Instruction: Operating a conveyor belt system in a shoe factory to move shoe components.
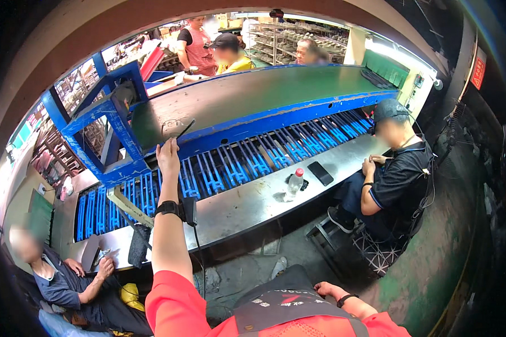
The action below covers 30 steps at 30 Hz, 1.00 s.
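Observation:
My left hand is stretched out over the blue-barred conveyor, up at the edge of the green belt table. Its fingers are closed around a thin dark stick-like tool, which points up and to the right over the belt. Beyond the fingers, a small wire-like outline shows on the belt, too fine to name. Low in the view, my right hand stays beside my dark apron, fingers curled in. Whatever it may hold is hidden.
A steel ledge runs along the blue bars, carrying a clear bottle and a black phone. Co-workers sit at both ends; others are behind the green belt. A blue frame rises at left; a stool stands right.

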Each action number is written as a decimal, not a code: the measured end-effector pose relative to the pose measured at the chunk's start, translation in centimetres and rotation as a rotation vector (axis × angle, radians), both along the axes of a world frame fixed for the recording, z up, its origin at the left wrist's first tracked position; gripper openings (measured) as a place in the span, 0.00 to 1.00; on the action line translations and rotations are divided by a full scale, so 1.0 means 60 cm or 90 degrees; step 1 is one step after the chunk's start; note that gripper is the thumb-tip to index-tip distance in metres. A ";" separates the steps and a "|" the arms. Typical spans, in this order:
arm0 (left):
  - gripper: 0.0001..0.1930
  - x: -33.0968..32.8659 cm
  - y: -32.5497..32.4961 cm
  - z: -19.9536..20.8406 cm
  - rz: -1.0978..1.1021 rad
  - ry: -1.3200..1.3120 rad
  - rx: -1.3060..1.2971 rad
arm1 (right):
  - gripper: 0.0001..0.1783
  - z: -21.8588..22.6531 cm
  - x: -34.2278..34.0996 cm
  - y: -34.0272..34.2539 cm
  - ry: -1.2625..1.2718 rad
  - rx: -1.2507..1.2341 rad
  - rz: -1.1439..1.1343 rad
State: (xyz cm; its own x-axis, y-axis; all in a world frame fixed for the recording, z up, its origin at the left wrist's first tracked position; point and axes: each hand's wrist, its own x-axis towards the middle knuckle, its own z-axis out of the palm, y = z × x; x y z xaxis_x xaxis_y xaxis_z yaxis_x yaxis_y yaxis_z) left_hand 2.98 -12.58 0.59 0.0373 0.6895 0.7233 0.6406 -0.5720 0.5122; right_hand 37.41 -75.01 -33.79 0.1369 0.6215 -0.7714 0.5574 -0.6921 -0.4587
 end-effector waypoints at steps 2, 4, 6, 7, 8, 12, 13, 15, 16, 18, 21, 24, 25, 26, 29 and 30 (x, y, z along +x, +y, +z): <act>0.18 0.000 -0.003 0.003 0.000 0.004 -0.007 | 0.13 0.008 -0.004 0.004 -0.001 -0.001 0.002; 0.18 0.000 -0.004 0.004 0.000 0.008 -0.013 | 0.13 0.011 -0.003 0.002 0.011 -0.024 -0.014; 0.19 0.000 -0.004 0.004 -0.012 0.002 -0.008 | 0.17 0.007 0.004 0.003 0.005 -0.056 0.000; 0.19 0.000 -0.004 0.004 -0.013 0.003 -0.008 | 0.19 0.007 0.003 0.003 0.003 -0.071 0.007; 0.19 0.000 -0.004 0.004 -0.010 0.003 -0.005 | 0.22 0.007 0.003 0.003 0.001 -0.086 0.014; 0.18 -0.003 -0.003 0.003 -0.001 0.007 -0.007 | 0.20 0.013 -0.002 0.006 -0.005 -0.079 0.015; 0.18 -0.002 -0.003 0.003 -0.002 0.008 -0.007 | 0.20 0.017 -0.003 0.007 -0.017 -0.074 0.028; 0.18 -0.002 -0.003 0.003 0.000 0.012 -0.011 | 0.20 0.024 -0.005 0.008 -0.008 -0.079 0.014; 0.18 -0.002 -0.002 0.003 -0.002 0.012 -0.011 | 0.20 0.024 -0.005 0.007 0.001 -0.084 0.001; 0.18 -0.001 -0.001 0.002 -0.002 0.011 -0.009 | 0.20 0.023 -0.004 0.005 0.005 -0.080 -0.006; 0.18 -0.001 0.000 0.002 -0.009 0.005 -0.008 | 0.21 0.023 -0.005 0.004 0.025 -0.087 -0.034; 0.17 -0.001 -0.002 0.002 -0.009 0.002 -0.007 | 0.17 0.032 -0.009 0.005 0.038 -0.077 -0.058; 0.17 0.000 -0.002 0.002 -0.009 0.002 -0.007 | 0.14 0.033 -0.009 0.005 0.034 -0.056 -0.061; 0.17 0.001 -0.003 0.003 -0.010 0.005 -0.005 | 0.14 0.035 -0.010 0.005 0.034 -0.056 -0.061; 0.17 -0.001 -0.003 0.005 -0.009 0.010 -0.002 | 0.14 0.038 -0.010 0.008 0.046 -0.070 -0.059; 0.17 -0.002 -0.003 0.005 -0.008 0.012 -0.001 | 0.14 0.039 -0.009 0.010 0.052 -0.073 -0.051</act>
